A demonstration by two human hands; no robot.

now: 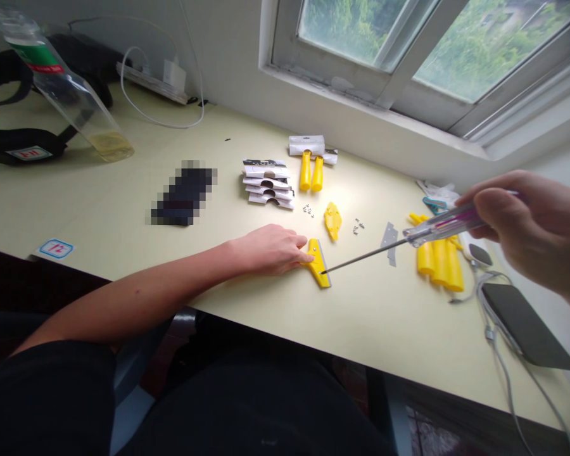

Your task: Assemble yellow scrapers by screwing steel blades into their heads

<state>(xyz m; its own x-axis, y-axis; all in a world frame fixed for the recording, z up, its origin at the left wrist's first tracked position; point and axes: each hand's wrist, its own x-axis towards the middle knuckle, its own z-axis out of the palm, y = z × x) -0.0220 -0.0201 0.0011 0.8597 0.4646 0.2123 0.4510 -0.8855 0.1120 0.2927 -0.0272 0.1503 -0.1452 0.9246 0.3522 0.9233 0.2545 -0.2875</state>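
My left hand [278,250] is closed on a yellow scraper [317,261] that lies on the table, its metal blade edge facing right. In my right hand [527,221] is a screwdriver [437,225] with a clear handle. The long shaft slants down to the left, and its tip meets the scraper near a screw at the lower end. Just beyond the scraper lies a loose yellow plate [333,220], with small screws [358,226] to its right and small metal nuts [308,209] to its left. Flat grey blades [389,244] rest under the screwdriver's shaft.
Yellow handles [439,266] lie at the right, near a dark phone [527,323] and grey cables [496,335]. Behind are stacked cardboard sleeves [268,183] and packaged scrapers [312,168]. A bottle [76,95] leans at the far left. The table's front edge runs below my left arm.
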